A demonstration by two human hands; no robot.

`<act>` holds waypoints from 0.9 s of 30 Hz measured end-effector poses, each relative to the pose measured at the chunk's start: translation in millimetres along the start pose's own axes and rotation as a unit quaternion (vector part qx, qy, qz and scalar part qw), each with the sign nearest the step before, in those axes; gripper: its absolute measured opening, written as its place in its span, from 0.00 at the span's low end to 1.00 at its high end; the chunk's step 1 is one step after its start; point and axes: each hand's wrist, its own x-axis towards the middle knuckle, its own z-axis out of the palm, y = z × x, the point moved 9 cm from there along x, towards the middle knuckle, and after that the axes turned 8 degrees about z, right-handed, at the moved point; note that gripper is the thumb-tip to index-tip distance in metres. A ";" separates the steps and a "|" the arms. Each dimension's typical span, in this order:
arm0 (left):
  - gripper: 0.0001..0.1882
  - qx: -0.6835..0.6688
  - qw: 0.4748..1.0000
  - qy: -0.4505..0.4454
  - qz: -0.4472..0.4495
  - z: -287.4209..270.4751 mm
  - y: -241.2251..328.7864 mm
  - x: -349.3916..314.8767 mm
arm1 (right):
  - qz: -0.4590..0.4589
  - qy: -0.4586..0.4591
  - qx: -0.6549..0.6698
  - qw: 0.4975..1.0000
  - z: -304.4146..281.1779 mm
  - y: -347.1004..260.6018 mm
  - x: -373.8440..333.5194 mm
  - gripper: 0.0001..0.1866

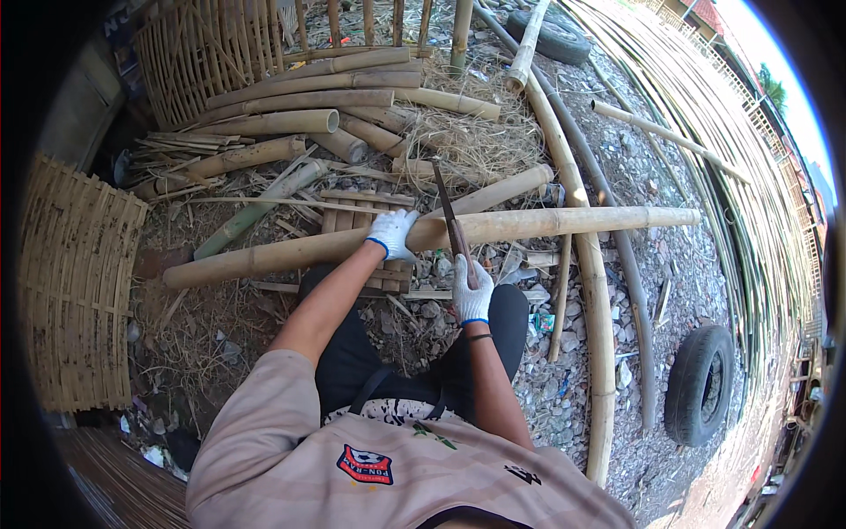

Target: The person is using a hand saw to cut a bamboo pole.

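Note:
A thick bamboo pole [304, 253] lies crosswise in front of me, slanting up slightly to the right. My left hand [393, 234], in a white knit glove with a blue cuff, is closed over the top of the pole near its middle. In a matching glove, my right hand [472, 291] grips the brown handle of a handsaw [447, 207]. The saw's long dark blade crosses the pole just right of my left hand, its narrow tip pointing away from me. Whether its edge has cut into the bamboo cannot be made out. Under the pole sits a small slatted bamboo piece [388, 278].
Cut bamboo lengths [300, 104] are piled ahead, beside dry straw [458, 132]. A woven bamboo panel [75, 282] stands at left. Long poles [595, 353] run along the gravel at right, near a tyre [699, 385]. Another tyre [551, 37] lies far off.

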 end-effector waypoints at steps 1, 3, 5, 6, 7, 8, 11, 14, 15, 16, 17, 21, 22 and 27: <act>0.51 0.023 0.999 0.020 -0.031 7.4 -1.3 0.8 | 0.002 -0.008 0.002 1.000 4.3 -1.9 -1.0 0.18; 0.49 0.028 0.998 0.018 -0.044 17.7 -6.4 2.4 | -0.006 -0.013 -0.002 1.000 8.1 -4.2 -3.2 0.17; 0.46 0.021 0.998 0.026 -0.045 18.8 -10.7 2.9 | -0.011 -0.008 -0.015 1.000 7.5 -3.2 -1.2 0.17; 0.46 0.021 0.999 0.026 -0.042 18.0 -9.6 2.2 | -0.014 0.000 -0.027 1.000 6.0 -2.9 0.7 0.17; 0.46 0.027 0.999 0.017 -0.034 19.1 -7.5 0.2 | -0.001 -0.003 -0.019 1.000 3.8 0.9 -2.4 0.16; 0.47 0.033 0.999 0.009 -0.026 20.4 -6.1 -2.7 | 0.000 0.000 -0.019 1.000 3.8 3.6 -5.4 0.16; 0.47 0.015 1.000 0.009 -0.026 18.9 -15.7 -16.8 | 0.016 -0.024 0.031 0.999 19.1 8.8 -17.0 0.16; 0.47 0.000 0.999 -0.005 -0.032 18.8 -35.3 -30.1 | -0.038 -0.021 0.005 0.999 38.9 -8.1 -27.9 0.15; 0.47 0.017 0.999 0.000 -0.031 17.8 -42.4 -32.9 | -0.025 -0.026 0.007 0.999 45.9 -8.5 -28.0 0.16; 0.47 0.033 0.999 0.005 -0.029 17.5 -47.3 -34.1 | -0.024 -0.029 0.008 0.999 47.9 -10.6 -27.4 0.16; 0.47 0.034 0.999 0.004 -0.032 19.2 -50.3 -31.0 | -0.022 -0.036 0.001 0.999 49.8 -12.4 -26.8 0.17; 0.52 -0.005 0.999 0.002 -0.048 19.8 -32.1 -11.8 | -0.018 -0.035 0.005 0.999 47.4 -18.3 -27.7 0.17; 0.53 0.016 0.999 -0.029 -0.036 23.2 -23.5 -4.6 | -0.015 -0.032 0.008 0.999 45.6 -18.5 -26.9 0.17; 0.43 0.102 0.990 0.001 -0.097 31.2 -20.6 9.6 | -0.015 -0.022 -0.004 1.000 44.1 -18.7 -35.7 0.17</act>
